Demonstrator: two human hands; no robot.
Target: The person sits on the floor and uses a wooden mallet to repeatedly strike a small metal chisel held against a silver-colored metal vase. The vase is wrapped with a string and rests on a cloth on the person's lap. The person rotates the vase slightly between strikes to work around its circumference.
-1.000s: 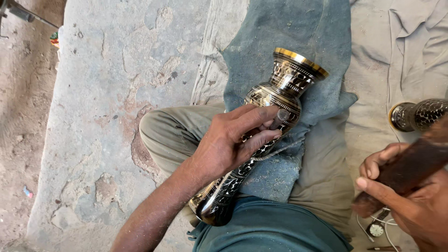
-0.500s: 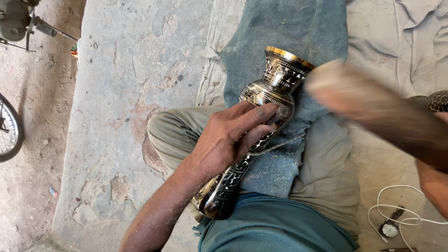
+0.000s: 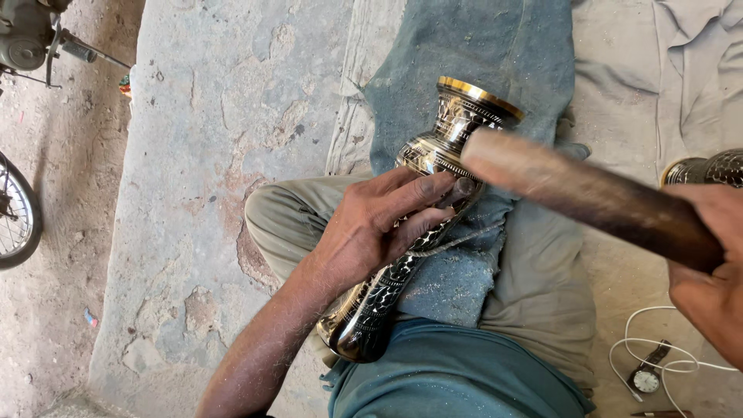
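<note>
Brass vase (image 3: 433,201) w/ black engraving lying across my lap on blue cloth (image 3: 495,70), left hand (image 3: 371,224) pressed flat on its middle, right hand (image 3: 712,286) fist-tight round wooden mallet (image 3: 588,193) hanging just above vase neck, wristwatch (image 3: 646,377) on floor nr right knee.

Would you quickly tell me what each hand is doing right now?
Left hand: laid flat on the engraved metal vase across the lap, fingers extended, not clenched.
Right hand: closed around the wooden mallet, which is raised over the vase.
</note>
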